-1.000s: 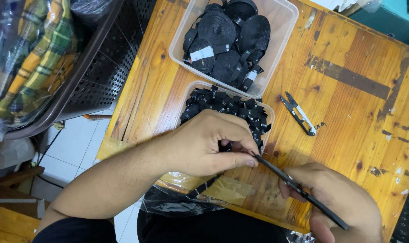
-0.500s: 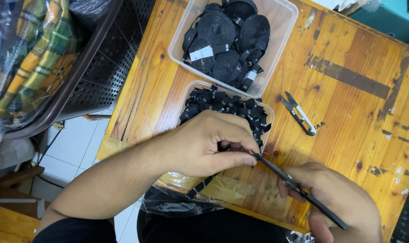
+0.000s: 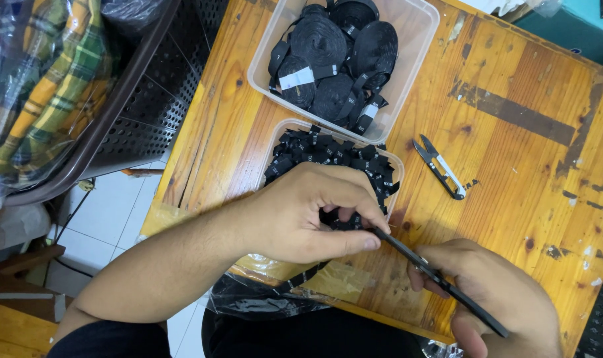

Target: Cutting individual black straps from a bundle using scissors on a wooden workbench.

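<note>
Landmark: small clear tub (image 3: 285,142) of cut black label pieces, on the wooden table (image 3: 514,172).

Far to the left of the tub, off the table edge: dark perforated basket (image 3: 126,126) with plaid cloth (image 3: 43,86) in plastic wrap inside.

Left hand (image 3: 301,212) lies over the near end of the tub, covering its front rim. Fingers curled; thumb and fingertips (image 3: 368,242) pinched closed on a narrow black label strip (image 3: 344,219) just past the tub's near right corner. Strip mostly hidden under the fingers; more black tape (image 3: 301,278) trails from under the hand toward the table's near edge, onto a dark plastic bag (image 3: 262,301) there.

Behind the tub, touching its far rim: larger clear tub (image 3: 417,46) holding rolls of black label tape, some with white tags.

Right of the tub, apart from it: small thread snips (image 3: 441,169) lying flat on bare wood, untouched.

Near right of the tub: right hand (image 3: 500,298) wrapped closed around the handles of black scissors (image 3: 434,275). Blades point up-left, tip meeting the label strip at the left fingertips. Cannot tell whether the blades stand apart or closed.
</note>
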